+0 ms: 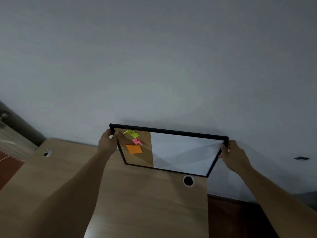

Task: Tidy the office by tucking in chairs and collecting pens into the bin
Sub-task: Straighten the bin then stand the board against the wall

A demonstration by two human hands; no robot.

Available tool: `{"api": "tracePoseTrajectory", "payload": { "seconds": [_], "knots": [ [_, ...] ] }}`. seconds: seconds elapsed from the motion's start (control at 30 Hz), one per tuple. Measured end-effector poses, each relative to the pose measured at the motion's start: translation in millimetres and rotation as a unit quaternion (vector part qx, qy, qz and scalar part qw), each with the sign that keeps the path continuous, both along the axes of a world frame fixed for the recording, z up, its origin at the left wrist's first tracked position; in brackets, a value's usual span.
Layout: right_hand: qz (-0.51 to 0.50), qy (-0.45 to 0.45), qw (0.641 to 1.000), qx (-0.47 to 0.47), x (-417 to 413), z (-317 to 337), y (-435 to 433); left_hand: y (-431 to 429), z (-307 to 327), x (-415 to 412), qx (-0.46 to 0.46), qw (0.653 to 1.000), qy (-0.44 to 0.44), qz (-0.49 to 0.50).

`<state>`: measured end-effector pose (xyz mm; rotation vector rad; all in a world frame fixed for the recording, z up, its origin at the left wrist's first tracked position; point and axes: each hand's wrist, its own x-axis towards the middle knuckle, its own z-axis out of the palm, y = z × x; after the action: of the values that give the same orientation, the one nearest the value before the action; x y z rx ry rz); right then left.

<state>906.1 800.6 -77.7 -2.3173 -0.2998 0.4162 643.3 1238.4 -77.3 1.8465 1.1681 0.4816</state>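
Note:
A black-framed board (180, 152), part cork and part whiteboard, leans against the wall at the back of a wooden desk (137, 203). My left hand (108, 143) grips its top left corner. My right hand (234, 156) grips its top right corner. Yellow, pink and orange sticky notes (133, 149) are pinned to the cork part. No chairs, pens or bin are in view.
The desk has two round cable holes, one at the left (47, 153) and one under the board (188, 180). A plain grey wall (154, 66) fills the upper view. Dark reddish floor (231, 219) shows right of the desk. A door with a knob (4, 115) is at far left.

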Motion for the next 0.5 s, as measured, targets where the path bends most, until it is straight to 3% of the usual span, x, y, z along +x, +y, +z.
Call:
{"api": "tracePoseTrajectory", "payload": {
  "seconds": [0.2, 0.5],
  "knots": [
    [-0.047, -0.046, 0.998, 0.022, -31.4, 3.0, -26.3, -2.3, -25.3, -51.2, 0.003, 0.998, -0.062, -0.029],
    [-0.132, -0.116, 0.984, 0.040, -68.6, 29.9, -88.5, -49.1, 2.7, -53.3, -0.002, 0.990, -0.111, -0.091]
  ]
}}
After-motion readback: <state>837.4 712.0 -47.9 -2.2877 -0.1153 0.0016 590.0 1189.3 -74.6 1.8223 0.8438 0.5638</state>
